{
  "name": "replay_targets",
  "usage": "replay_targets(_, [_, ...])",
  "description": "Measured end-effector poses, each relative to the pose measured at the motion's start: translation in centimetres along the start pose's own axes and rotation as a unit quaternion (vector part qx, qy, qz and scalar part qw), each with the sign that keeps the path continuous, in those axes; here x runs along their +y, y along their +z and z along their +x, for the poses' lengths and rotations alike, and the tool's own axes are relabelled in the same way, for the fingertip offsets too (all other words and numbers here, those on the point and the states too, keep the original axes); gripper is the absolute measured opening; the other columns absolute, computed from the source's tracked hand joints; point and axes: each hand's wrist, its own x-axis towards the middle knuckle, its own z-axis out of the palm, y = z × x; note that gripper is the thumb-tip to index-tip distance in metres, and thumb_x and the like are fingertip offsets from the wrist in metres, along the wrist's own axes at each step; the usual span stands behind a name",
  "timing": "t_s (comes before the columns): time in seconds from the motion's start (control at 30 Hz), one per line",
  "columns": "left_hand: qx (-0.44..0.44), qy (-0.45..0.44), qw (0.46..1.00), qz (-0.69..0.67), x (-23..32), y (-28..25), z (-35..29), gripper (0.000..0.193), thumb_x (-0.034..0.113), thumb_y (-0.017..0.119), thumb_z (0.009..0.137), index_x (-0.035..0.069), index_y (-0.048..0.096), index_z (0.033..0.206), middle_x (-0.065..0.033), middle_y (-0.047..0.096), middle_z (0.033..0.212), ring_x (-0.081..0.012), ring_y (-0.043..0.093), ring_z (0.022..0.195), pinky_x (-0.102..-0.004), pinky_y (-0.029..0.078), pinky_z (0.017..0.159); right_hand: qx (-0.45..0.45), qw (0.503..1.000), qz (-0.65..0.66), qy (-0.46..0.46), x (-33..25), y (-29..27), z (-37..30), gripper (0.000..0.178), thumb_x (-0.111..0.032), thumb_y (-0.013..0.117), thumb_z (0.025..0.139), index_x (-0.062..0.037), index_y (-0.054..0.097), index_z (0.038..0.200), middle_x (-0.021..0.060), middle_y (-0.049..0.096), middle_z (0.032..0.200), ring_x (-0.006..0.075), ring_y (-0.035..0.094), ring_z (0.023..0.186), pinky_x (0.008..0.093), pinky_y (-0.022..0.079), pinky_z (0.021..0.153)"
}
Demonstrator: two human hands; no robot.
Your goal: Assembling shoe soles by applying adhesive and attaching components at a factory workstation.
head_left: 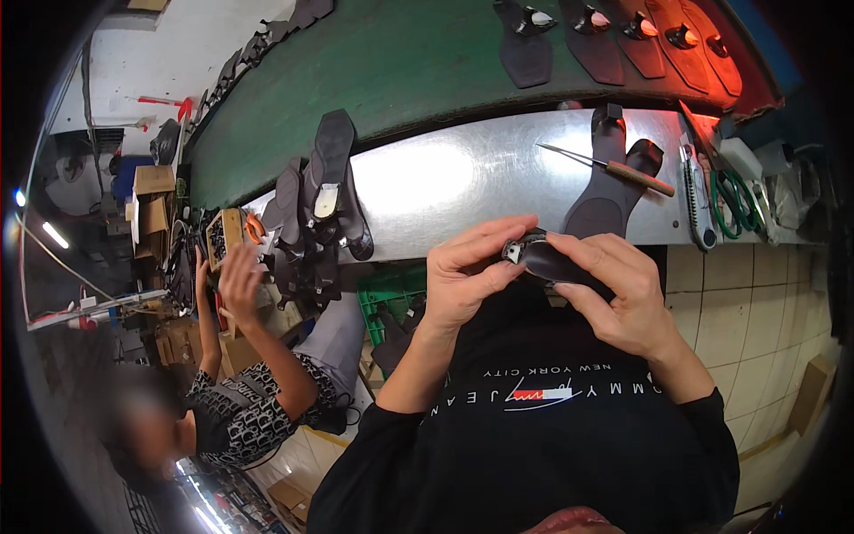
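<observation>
Both hands grip one dark shoe sole [553, 261] between them, just above my chest and in front of the metal bench edge: my left hand [467, 276] pinches its near end, where a small pale tag shows, with thumb and fingers curled round it, and my right hand [618, 289] clamps the other end from above.

From there I take the scene by size. Widest is the green belt-like surface [418, 62] curving across the top, carrying a row of flat dark soles [525, 44] with pale heel pieces, reddened at the far right by a glow. Below it runs the shiny steel bench [463, 173], throwing back a bright patch of light. On my right side the floor is pale square tile [756, 311]. To my left a co-worker in a patterned top sits low, one raised hand [238, 280] near a cluster of dark soles [316, 222] hanging over the bench edge. Behind that person, cardboard boxes [153, 200] stack against a white wall.

On the bench lies another dark sole [609, 191], with a wooden-handled awl [623, 171] resting across it. Just beside that are a utility knife [696, 196] and green-handled scissors [734, 205]. A green crate [391, 298] sits under the bench.
</observation>
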Motion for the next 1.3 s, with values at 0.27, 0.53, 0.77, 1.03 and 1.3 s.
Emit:
replay_targets(0.27, [-0.047, 0.022, 0.999, 0.014, -0.3, -0.7, 0.3, 0.045, -0.014, 0.058, 0.072, 0.0, 0.063, 0.114, -0.027, 0.049, 0.13, -0.0296, 0.054, 0.117, -0.0322, 0.047, 0.092, -0.022, 0.998, -0.053, -0.02, -0.4, -0.7, 0.0, 0.044, -0.007, 0.071, 0.07, -0.0024, 0.061, 0.113, 0.0115, 0.06, 0.083, 0.028, 0.058, 0.073, 0.0349, 0.048, 0.065])
replay_targets(0.53, [-0.064, 0.016, 0.998, 0.01, -0.3, -0.9, 0.1, 0.047, -0.015, 0.055, 0.066, -0.001, 0.066, 0.11, -0.0285, 0.048, 0.131, -0.0304, 0.053, 0.118, -0.0308, 0.046, 0.092, -0.03, 0.995, -0.086, -0.038, -0.6, -0.6, -0.2, 0.043, -0.007, 0.071, 0.07, -0.0021, 0.061, 0.112, 0.0093, 0.057, 0.081, 0.0255, 0.056, 0.07, 0.034, 0.047, 0.063])
replay_targets(0.77, [-0.064, 0.043, 0.992, 0.103, 0.5, 0.2, -0.2, 0.043, -0.015, 0.052, 0.068, -0.003, 0.067, 0.107, -0.0285, 0.053, 0.126, -0.0257, 0.06, 0.108, -0.0264, 0.048, 0.085, -0.031, 0.99, -0.125, -0.049, -0.6, -0.2, -0.2, 0.044, -0.006, 0.07, 0.069, -0.0009, 0.06, 0.112, 0.0079, 0.053, 0.079, 0.0238, 0.054, 0.068, 0.0331, 0.046, 0.062])
replay_targets(1.03, [0.033, 0.001, 0.992, 0.121, -0.4, 1.8, -0.2, 0.045, -0.013, 0.047, 0.078, -0.001, 0.06, 0.12, -0.0184, 0.049, 0.135, -0.0193, 0.055, 0.114, -0.0244, 0.05, 0.083, -0.043, 0.996, -0.077, 0.005, 1.3, 0.0, 0.2, 0.046, -0.008, 0.07, 0.071, 0.0002, 0.058, 0.115, 0.0121, 0.059, 0.084, 0.0296, 0.059, 0.076, 0.0367, 0.048, 0.068])
replay_targets(1.3, [0.037, -0.186, 0.982, 0.019, -0.6, 1.2, -0.3, 0.045, -0.008, 0.038, 0.086, 0.001, 0.052, 0.128, -0.0126, 0.049, 0.135, -0.0182, 0.056, 0.111, -0.0267, 0.057, 0.077, -0.055, 0.972, 0.152, 0.173, 2.8, 0.8, 0.0, 0.032, -0.006, 0.067, 0.075, -0.0048, 0.06, 0.106, 0.012, 0.066, 0.091, 0.0255, 0.065, 0.086, 0.0324, 0.049, 0.074])
